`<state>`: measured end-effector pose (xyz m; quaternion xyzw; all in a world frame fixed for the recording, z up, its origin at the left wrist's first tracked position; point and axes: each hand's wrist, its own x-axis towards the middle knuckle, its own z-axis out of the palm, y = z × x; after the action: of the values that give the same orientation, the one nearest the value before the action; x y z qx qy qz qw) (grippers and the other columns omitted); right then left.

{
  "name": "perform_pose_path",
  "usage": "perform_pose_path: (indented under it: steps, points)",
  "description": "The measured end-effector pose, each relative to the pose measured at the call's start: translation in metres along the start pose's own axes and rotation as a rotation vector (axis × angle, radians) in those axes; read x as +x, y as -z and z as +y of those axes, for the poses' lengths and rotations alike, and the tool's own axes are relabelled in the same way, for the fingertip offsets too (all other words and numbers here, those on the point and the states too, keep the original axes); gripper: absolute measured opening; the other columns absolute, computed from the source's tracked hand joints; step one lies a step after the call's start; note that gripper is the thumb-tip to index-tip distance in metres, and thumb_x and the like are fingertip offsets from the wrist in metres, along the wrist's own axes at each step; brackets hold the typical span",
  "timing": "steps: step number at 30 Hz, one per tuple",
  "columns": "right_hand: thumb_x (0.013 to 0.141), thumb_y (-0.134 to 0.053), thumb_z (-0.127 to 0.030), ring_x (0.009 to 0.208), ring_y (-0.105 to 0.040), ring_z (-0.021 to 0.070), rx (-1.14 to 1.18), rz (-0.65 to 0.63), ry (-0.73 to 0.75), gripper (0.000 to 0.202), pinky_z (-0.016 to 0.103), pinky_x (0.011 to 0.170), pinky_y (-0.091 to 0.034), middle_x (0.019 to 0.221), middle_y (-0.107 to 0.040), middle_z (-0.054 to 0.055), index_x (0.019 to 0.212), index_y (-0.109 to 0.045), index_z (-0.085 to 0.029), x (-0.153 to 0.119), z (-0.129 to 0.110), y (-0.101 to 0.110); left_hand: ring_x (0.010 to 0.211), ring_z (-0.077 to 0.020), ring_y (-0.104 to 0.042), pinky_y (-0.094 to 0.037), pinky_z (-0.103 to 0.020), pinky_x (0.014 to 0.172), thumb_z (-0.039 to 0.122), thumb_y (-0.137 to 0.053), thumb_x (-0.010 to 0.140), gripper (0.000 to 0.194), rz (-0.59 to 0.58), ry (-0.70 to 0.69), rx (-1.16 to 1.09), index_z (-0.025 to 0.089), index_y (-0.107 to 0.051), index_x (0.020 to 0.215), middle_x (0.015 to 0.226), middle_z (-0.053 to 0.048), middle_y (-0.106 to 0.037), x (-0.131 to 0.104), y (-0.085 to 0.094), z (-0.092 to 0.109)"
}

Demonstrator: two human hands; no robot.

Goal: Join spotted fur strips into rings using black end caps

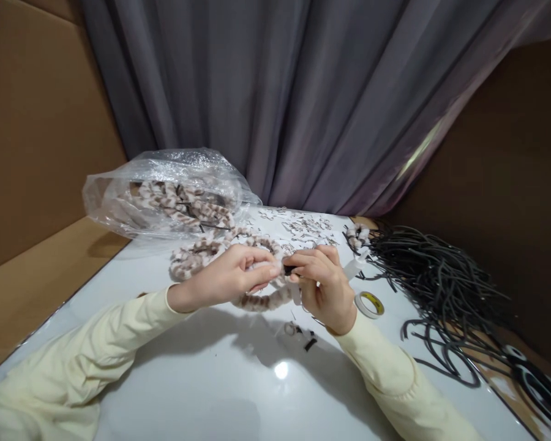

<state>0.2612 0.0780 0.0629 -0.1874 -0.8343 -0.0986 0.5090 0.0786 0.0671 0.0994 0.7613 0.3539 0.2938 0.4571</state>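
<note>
Above the middle of the table, my left hand [234, 274] and my right hand [324, 282] come close together, fingertips nearly meeting. A brown-and-white fluffy cord [262, 302] curves in a loop below and behind them. My left fingers pinch a pale end that looks like part of this cord, though the fingers partly cover it. Between the thumb and fingers of my right hand is a short black piece [288, 269], mostly hidden. Whether it touches the cord, I cannot tell. Just behind my right hand lies a white nozzle bottle [356, 264].
A clear plastic bag [119, 202] of fluffy cords stands back left, with more coiled cords [195, 257] before it. Small scraps [305, 226] litter the back. At right are a tape roll [370, 304] and a heap of black cords [436, 282]. Black bits [310, 344] lie nearer me.
</note>
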Motion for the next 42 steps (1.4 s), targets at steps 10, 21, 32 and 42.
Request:
perform_pose_path:
  steps: [10,21,32,42]
  points:
    - [0.086,-0.049,-0.015,0.076,-0.049,0.0186,0.029,-0.194,-0.241,0.006,0.032,0.070,-0.042,0.077,-0.060,0.005,0.084,-0.051,-0.020,0.016,-0.004,0.005,0.041,-0.0064,-0.040,-0.029,-0.019,0.042,0.012,-0.039,0.084,0.020,0.342,-0.486,0.650,0.013,-0.056,0.076,0.052,0.005,-0.046,-0.002,-0.016,-0.021]
    - [0.083,-0.057,-0.040,0.048,-0.046,0.0090,0.064,-0.485,-0.508,0.027,0.020,0.046,-0.035,0.057,-0.055,-0.001,0.085,-0.063,-0.014,0.026,-0.009,0.031,0.047,-0.0147,-0.053,-0.041,-0.029,0.044,0.004,-0.041,0.084,0.013,0.420,-1.010,1.190,0.006,-0.053,0.090,0.062,-0.005,-0.062,0.004,-0.017,-0.040]
    - [0.082,-0.061,-0.022,0.077,-0.061,0.0145,0.134,-0.331,-0.261,0.010,0.023,0.065,-0.050,0.090,-0.066,0.008,0.091,-0.061,-0.018,0.031,-0.013,0.036,0.060,-0.0101,-0.061,-0.048,-0.019,0.054,0.017,-0.052,0.084,0.019,0.294,-0.586,0.521,0.011,-0.057,0.101,0.078,-0.004,-0.068,-0.008,-0.002,-0.015]
    - [0.079,-0.064,-0.020,0.088,-0.062,0.0158,0.251,-0.316,-0.218,0.019,0.024,0.064,-0.054,0.100,-0.065,0.009,0.097,-0.061,-0.017,0.030,-0.005,0.039,0.088,-0.0123,-0.066,-0.052,-0.019,0.079,0.007,-0.052,0.084,0.029,0.330,-0.830,0.706,0.011,-0.055,0.112,0.101,-0.008,-0.069,-0.007,0.004,-0.022]
